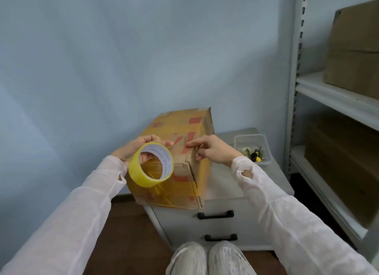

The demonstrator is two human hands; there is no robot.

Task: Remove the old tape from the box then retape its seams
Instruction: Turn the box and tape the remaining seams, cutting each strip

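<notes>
We grip the tape roll in our left hand, beside the box on the cabinet. Our nearer right hand presses a straight forefinger on the box's top, whose long axis runs away from us.

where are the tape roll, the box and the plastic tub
tape roll point(141, 177): head view, outer yellow band
box point(180, 129): head view, top face
plastic tub point(250, 140): head view, bare far wall
</notes>
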